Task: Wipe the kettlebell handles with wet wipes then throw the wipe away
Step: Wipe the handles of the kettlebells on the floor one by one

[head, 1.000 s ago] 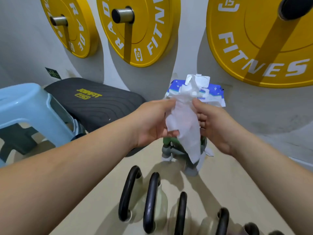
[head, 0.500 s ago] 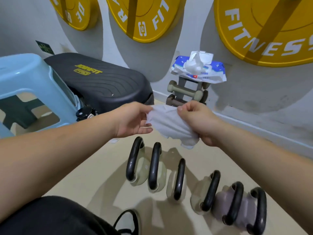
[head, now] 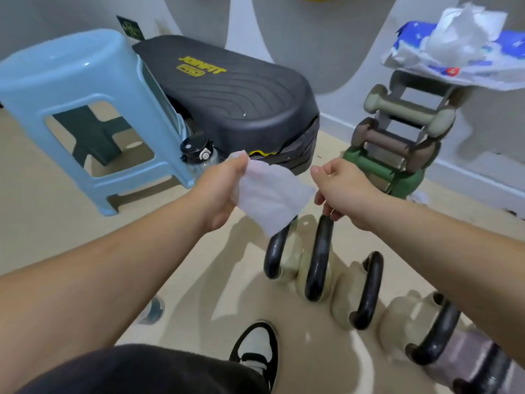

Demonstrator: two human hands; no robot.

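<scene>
My left hand [head: 220, 191] pinches the upper left corner of a white wet wipe [head: 270, 196], which hangs spread out above the floor. My right hand [head: 342, 186] hovers just right of the wipe's edge with its fingers loosely curled and nothing plainly held. Several kettlebells stand in a row on the floor below, with black handles [head: 319, 260] and pale bodies. The wipe's lower tip covers the top of the first handle [head: 275, 251]. My right fingertips are just above the second handle. The wipe pack [head: 412, 38] lies open on top of the dumbbell rack at upper right.
A light blue plastic stool [head: 85, 109] stands at the left, with a black padded step platform [head: 233, 86] behind it and a bottle [head: 196, 150] between them. The small dumbbell rack [head: 397, 137] stands by the wall. My shoe [head: 258, 351] and knee are at the bottom.
My hands came down toward the kettlebells and moved apart. The wipe, bunched between both hands before, now hangs open from my left hand and my right hand has come off it.
</scene>
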